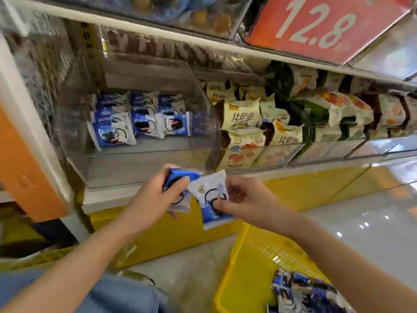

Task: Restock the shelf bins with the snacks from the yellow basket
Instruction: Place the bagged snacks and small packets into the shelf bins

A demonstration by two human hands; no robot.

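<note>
Restocking looks partway done. Your left hand is curled around one blue-and-white cookie packet, and your right hand pinches a second cookie packet between thumb and fingers. The two packets touch at their edges, just below and in front of the clear shelf bin. Neither is inside it yet. That bin holds a few rows of the same packets towards its back, with its front part bare, so I judge there is room for a good many more. The yellow basket sits on the floor under your right forearm, and a heap of matching packets shows in its near corner; how many are left you cannot tell, since the frame cuts the basket off. The neighbouring bin of cream pizza-roll packs looks full already. What remains, as I read it, is dropping these two in and going back for the rest.
</note>
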